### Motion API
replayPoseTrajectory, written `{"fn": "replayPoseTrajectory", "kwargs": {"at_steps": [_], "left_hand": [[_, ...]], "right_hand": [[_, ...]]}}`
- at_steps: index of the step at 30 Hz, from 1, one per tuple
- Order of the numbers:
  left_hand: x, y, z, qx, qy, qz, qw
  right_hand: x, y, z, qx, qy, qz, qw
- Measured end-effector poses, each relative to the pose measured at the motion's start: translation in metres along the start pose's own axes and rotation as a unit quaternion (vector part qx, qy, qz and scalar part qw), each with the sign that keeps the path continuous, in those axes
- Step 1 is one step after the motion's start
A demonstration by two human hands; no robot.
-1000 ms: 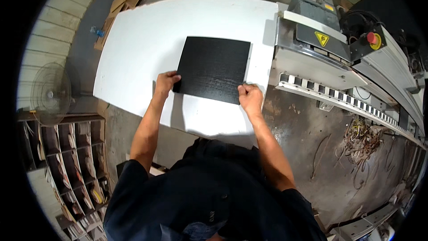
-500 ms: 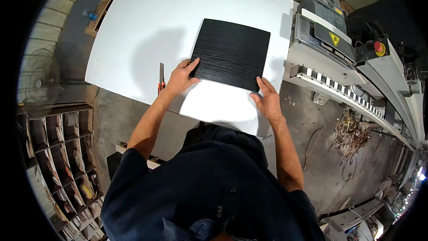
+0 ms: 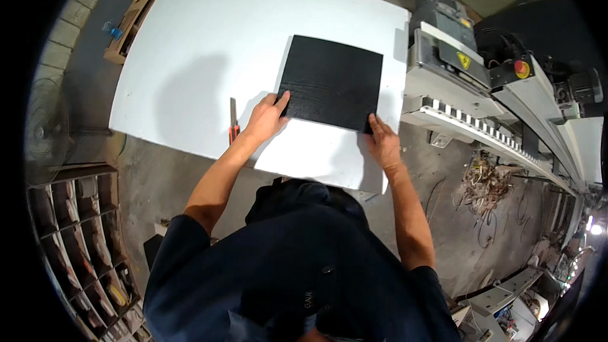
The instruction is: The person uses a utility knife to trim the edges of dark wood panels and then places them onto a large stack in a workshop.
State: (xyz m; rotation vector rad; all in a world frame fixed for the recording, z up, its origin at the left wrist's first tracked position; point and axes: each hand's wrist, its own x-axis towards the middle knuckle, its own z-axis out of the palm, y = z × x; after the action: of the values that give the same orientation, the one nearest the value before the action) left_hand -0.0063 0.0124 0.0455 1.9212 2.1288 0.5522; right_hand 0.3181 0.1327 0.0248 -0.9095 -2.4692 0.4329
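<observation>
A square black panel with a wood-grain texture lies on the white tabletop, right of its middle. My left hand grips its near left corner, index finger on top. At the near right corner my right hand holds the edge, with fingertips on the upper face and the thumb largely hidden. Just left of my left hand rests a red and black utility knife, its blade pointing away from me; my forearm partly covers the handle.
To the right stands a machine with a motor, a red stop button and a slatted conveyor rail. On the left are a fan and a shelf rack. A heap of scrap strips lies on the floor.
The view has shifted slightly, so the table and machine sit a little differently in it. Both hands stay at the panel's near corners; the right thumb has tucked in at the edge.
</observation>
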Motion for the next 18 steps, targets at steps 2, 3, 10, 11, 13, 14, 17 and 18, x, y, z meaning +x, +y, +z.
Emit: {"fn": "replayPoseTrajectory", "kwargs": {"at_steps": [2,3,10,11,13,14,17,18], "left_hand": [[0.002,0.005,-0.001,-0.011,0.009,0.002,1.0],[0.001,0.007,-0.003,-0.016,0.01,-0.006,1.0],[0.002,0.005,-0.005,-0.037,-0.009,-0.032,0.999],[0.003,0.01,-0.007,-0.043,-0.004,-0.034,0.999],[0.001,0.006,-0.004,-0.034,0.007,-0.025,0.999],[0.001,0.006,-0.001,-0.033,0.007,-0.024,0.999],[0.002,0.01,-0.003,-0.013,-0.003,-0.027,1.0],[0.002,0.012,-0.005,-0.011,-0.003,-0.022,1.0]], "right_hand": [[-0.001,0.0,-0.003,0.006,-0.016,0.018,1.0],[-0.001,0.001,-0.005,0.034,-0.012,0.02,0.999],[0.006,-0.007,-0.011,0.062,-0.062,0.109,0.99],[0.005,-0.005,-0.009,0.081,-0.064,0.129,0.986],[0.008,-0.005,-0.005,0.11,-0.062,0.148,0.981],[0.007,-0.005,-0.008,0.125,-0.056,0.139,0.981],[0.003,0.001,0.0,0.069,-0.03,0.067,0.995],[0.002,0.001,0.001,0.068,-0.026,0.07,0.995]]}}
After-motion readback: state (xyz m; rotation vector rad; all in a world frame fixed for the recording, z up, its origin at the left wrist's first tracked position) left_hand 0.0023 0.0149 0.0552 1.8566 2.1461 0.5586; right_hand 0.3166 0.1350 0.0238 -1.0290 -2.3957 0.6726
